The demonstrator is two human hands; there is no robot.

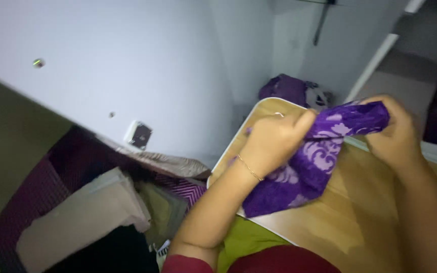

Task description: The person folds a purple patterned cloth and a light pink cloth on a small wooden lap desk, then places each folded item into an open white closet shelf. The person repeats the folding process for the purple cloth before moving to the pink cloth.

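The purple cloth [309, 167] with a pale flower pattern is held between both hands above the wooden desk [360, 217]. Its upper part is stretched almost level, from the left hand [274, 144] toward the right hand [393, 134], so the long axis of this part runs left to right and rises a little to the right. The rest of the cloth hangs down and its lower end lies on the desk near the left wrist. The fingers of the left hand are closed on the cloth at its middle, and the fingers of the right hand are closed on its far end. Both hands touch it; the left hand is nearer to the hanging bulk. A second purple bundle [284, 88] lies well apart, behind the desk.
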